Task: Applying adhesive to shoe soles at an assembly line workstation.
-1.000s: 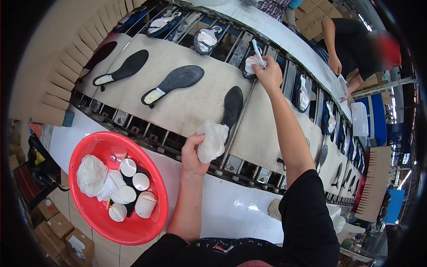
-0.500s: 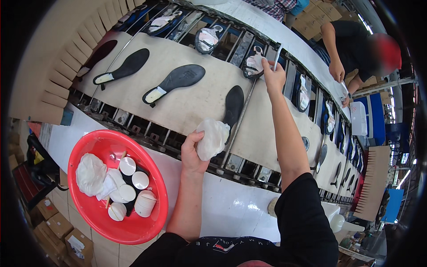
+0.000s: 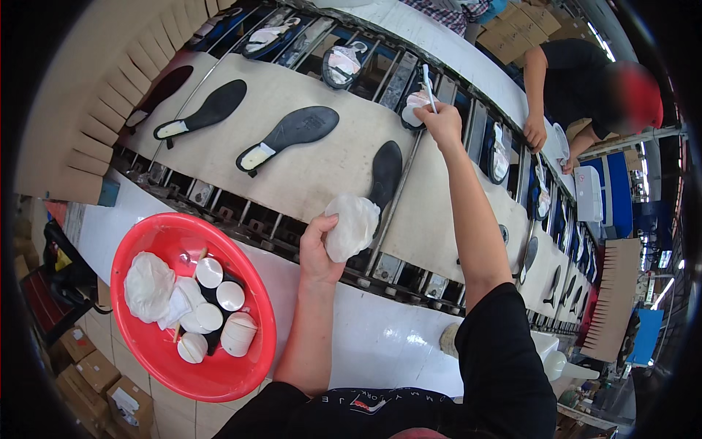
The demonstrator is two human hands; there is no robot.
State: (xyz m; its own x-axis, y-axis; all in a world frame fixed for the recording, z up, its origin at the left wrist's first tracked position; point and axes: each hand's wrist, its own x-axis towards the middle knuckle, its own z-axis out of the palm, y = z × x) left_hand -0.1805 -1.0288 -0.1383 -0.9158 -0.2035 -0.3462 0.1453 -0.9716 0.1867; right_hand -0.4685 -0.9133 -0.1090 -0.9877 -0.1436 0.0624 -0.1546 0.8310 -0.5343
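My left hand [image 3: 319,252] is closed around a rounded, cloudy white wad [image 3: 352,228], held over the near edge of the conveyor. Farther up and to the right, my right hand [image 3: 442,126] grips a thin white stick [image 3: 428,82] that points upward, probably a brush handle. Its other end is hidden by the hand. A whitish patch shows by the fingers over a dark shoe part [image 3: 412,117] with a pale lining on the far track; whether I hold that patch cannot be told. Just beyond the wad lies a black sole [image 3: 385,175].
More black soles [image 3: 300,133] lie along the beige conveyor belt [image 3: 322,172]. Lined shoe parts [image 3: 342,66] stand on the far track. A red basin [image 3: 267,314] at left holds round white-topped containers and a white bundle. Across the line, a person [image 3: 578,80] works.
My right hand has shifted slightly left and toward me, and the stick has tilted the other way. The left hand is almost still. Across the line, the person's hand has moved down and left.
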